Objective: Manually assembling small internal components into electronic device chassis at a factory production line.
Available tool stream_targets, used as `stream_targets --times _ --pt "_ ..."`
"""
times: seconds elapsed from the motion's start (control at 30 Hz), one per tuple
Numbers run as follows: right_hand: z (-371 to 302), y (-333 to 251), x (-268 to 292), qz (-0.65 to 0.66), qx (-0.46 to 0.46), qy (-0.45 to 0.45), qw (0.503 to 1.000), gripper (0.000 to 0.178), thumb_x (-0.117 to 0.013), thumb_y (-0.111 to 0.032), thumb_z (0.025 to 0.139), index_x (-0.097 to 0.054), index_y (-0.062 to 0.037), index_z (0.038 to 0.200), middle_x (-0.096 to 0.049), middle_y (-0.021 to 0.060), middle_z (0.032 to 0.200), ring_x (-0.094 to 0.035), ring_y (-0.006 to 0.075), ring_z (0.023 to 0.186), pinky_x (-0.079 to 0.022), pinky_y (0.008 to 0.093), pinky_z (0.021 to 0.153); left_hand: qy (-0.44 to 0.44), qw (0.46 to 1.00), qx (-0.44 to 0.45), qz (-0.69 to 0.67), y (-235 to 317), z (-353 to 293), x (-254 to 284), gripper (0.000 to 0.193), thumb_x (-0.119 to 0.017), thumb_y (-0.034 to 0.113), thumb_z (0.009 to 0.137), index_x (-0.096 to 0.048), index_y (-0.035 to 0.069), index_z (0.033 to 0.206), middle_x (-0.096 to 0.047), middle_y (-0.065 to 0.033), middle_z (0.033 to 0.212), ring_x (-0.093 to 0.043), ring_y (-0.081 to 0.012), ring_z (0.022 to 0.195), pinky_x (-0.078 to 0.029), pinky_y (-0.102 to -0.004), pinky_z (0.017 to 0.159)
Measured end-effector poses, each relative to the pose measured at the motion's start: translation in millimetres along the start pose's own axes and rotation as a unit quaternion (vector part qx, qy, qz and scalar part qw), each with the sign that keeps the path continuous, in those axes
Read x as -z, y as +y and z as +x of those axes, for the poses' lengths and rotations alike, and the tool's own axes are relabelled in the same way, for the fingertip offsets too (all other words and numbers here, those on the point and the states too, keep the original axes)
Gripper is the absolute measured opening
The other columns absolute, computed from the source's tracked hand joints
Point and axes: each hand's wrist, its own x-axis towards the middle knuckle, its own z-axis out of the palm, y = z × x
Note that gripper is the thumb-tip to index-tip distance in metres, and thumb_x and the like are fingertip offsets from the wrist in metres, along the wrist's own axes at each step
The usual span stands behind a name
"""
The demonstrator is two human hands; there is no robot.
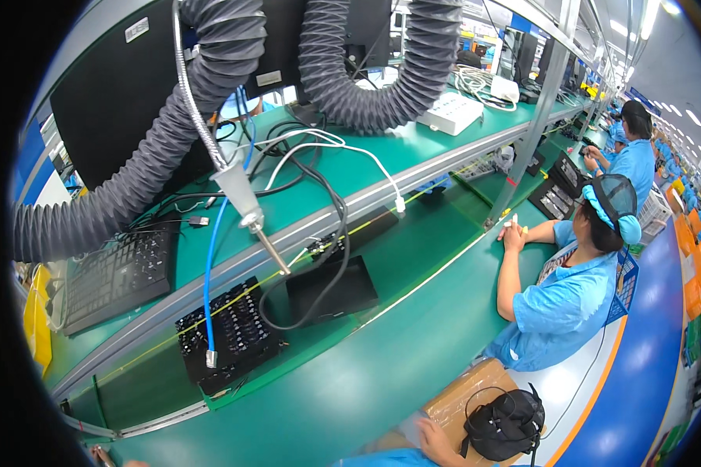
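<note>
At the lower edge, my right hand (438, 444) is beside a cardboard box (448, 397), its fingers pointing up and left. They are blurred, and a pale translucent patch lies by the fingertips, too unclear to name. A black bag (506, 424) with straps rests on the box, just right of that hand. Only a sliver of my left hand (136, 464) shows at the bottom left, its fingers cut off by the picture's edge. Near it is a small metallic thing (101, 455) that I cannot make out. Blue cloth (389, 459) shows at the bottom middle.
Green bench (413, 327) runs diagonally. In its sunken lane lie a black tray of small parts (230, 331) and a flat black panel (331, 289). A metal nozzle (269, 249), grey ducts (160, 132) and a blue cable (210, 288) hang above. A co-worker (561, 296) sits right.
</note>
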Motion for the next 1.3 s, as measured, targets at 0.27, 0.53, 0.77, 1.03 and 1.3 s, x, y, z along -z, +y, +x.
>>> stream_targets --times 0.27,0.53,0.77,1.03,1.3 --pt "149.2 -223.8 18.6 0.239 0.308 -0.049 0.920 0.035 -0.045 -0.017 0.087 -0.044 -0.0023 0.118 -0.043 0.0174 0.123 -0.041 0.0318 0.113 -0.034 0.0388 0.094 0.032 0.880 -0.157 -0.448 103.1 37.4 -153.4 0.006 -0.053 0.002 0.082 -0.058 -0.001 0.083 -0.061 -0.0168 0.079 -0.060 -0.0311 0.075 -0.050 -0.0390 0.068" --pt "181.7 -218.1 21.8 0.218 0.455 -0.098 0.858 0.023 -0.048 -0.014 0.085 -0.049 0.0000 0.104 -0.051 0.0128 0.100 -0.048 0.0283 0.091 -0.040 0.0343 0.077 -0.062 0.765 -0.339 -0.544 148.8 81.5 -235.3 0.007 -0.055 0.003 0.077 -0.057 -0.003 0.078 -0.060 -0.0153 0.076 -0.058 -0.0317 0.072 -0.049 -0.0372 0.066" --pt "160.5 -227.6 -5.7 0.138 0.405 -0.184 0.885 0.017 -0.050 -0.014 0.083 -0.053 -0.0002 0.093 -0.052 0.0117 0.088 -0.050 0.0264 0.083 -0.040 0.0358 0.072 -0.091 0.745 -0.335 -0.569 108.2 56.4 -246.7 0.004 -0.055 0.003 0.076 -0.058 0.000 0.074 -0.061 -0.0109 0.074 -0.052 -0.0295 0.074 -0.044 -0.0355 0.067" --pt "100.4 -266.0 -54.4 0.149 0.318 -0.302 0.886 0.021 -0.052 -0.011 0.083 -0.057 -0.0027 0.102 -0.052 0.0112 0.100 -0.053 0.0231 0.087 -0.043 0.0300 0.073 -0.127 0.665 -0.318 -0.664 53.9 14.9 -220.2 0.011 -0.062 0.008 0.076 -0.059 -0.001 0.071 -0.060 -0.0101 0.072 -0.055 -0.0254 0.073 -0.044 -0.0337 0.066" --pt "55.4 -274.1 -99.0 0.172 0.328 -0.067 0.926 0.012 -0.058 -0.014 0.081 -0.063 -0.0048 0.085 -0.054 0.0060 0.073 -0.053 0.0173 0.071 -0.042 0.0272 0.061 -0.276 0.588 0.030 -0.760 -33.0 -69.0 -239.7 0.048 -0.030 0.039 0.093 -0.054 -0.001 0.101 -0.057 -0.0094 0.095 -0.052 -0.0139 0.079 -0.043 -0.0273 0.073"
